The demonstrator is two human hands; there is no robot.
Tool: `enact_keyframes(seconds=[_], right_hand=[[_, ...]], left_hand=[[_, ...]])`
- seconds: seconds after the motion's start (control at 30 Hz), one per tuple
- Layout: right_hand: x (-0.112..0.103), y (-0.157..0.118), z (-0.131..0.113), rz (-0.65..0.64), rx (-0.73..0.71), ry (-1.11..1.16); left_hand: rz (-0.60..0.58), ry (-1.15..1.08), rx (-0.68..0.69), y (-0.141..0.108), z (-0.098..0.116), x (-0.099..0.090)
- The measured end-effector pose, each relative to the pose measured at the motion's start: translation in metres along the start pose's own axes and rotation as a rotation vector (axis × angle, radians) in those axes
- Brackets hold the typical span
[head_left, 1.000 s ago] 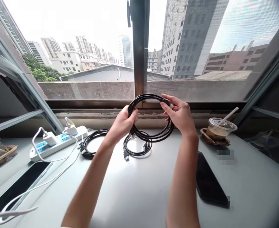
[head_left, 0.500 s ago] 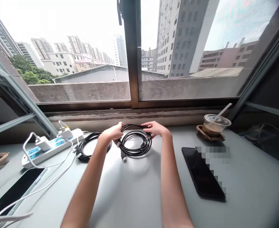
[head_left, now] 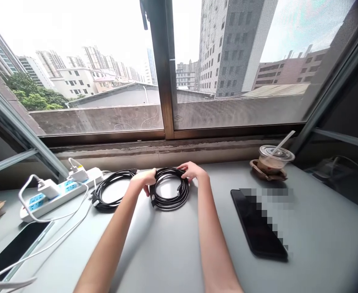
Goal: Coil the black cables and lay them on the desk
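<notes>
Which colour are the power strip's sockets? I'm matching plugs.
Blue, on the white power strip; head view.

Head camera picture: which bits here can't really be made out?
- Patch beside the black phone: pixelated blur hides it.
- Tablet at lower left: cut off by the frame edge.
- Coiled black cable: left hand and right hand cover its far rim.
- Cup: contents too small to tell.

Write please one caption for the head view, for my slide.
Both hands, left hand and right hand, rest on a coiled black cable lying on the grey table.

Grey table (head_left: 173,244) w/ two cable coils (head_left: 168,189), power strip (head_left: 60,191), phone (head_left: 256,226), cup (head_left: 273,160).
</notes>
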State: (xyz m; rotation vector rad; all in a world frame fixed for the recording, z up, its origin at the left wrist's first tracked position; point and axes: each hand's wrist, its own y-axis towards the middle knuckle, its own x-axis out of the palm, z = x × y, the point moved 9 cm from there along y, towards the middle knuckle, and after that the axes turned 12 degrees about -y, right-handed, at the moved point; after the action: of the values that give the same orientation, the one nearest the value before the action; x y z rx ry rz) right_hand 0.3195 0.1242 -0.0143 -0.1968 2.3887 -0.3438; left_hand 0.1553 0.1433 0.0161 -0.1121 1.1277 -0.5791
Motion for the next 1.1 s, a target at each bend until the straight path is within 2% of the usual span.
enact_keyframes(seconds=[0.1, 0.23, 0.4, 0.5, 0.63, 0.8, 0.9, 1.0, 1.1], right_hand=[[0.002, 0.001, -0.001, 0.001, -0.005, -0.007], [0.003, 0.004, 0.001, -0.010, -0.003, -0.024], [-0.009, -0.002, -0.005, 0.041, -0.024, -0.054], [-0.019, -0.012, -0.010, 0.071, -0.032, -0.052], [-0.026, -0.024, -0.015, 0.058, -0.031, -0.041], [-0.027, -0.030, -0.019, -0.005, -0.007, -0.037], [-0.030, -0.035, -0.020, -0.008, 0.010, -0.055], [-0.033, -0.041, -0.023, -0.006, 0.006, -0.064], [-0.035, -0.049, -0.026, -0.009, 0.005, -0.072]], left_hand=[[0.054, 0.072, -0.064, -0.003, -0.002, -0.007], [0.111, 0.113, -0.012, -0.003, 0.014, -0.005], [0.033, 0.109, 0.024, -0.002, 0.030, 0.016], [-0.005, 0.114, 0.000, -0.005, 0.029, 0.018], [0.020, 0.108, -0.038, -0.010, 0.014, -0.003], [0.002, 0.022, -0.116, -0.019, -0.024, -0.036], [0.041, -0.067, -0.159, -0.029, -0.043, -0.056], [0.095, -0.121, -0.166, -0.040, -0.048, -0.070], [0.117, -0.048, -0.217, -0.052, -0.048, -0.074]])
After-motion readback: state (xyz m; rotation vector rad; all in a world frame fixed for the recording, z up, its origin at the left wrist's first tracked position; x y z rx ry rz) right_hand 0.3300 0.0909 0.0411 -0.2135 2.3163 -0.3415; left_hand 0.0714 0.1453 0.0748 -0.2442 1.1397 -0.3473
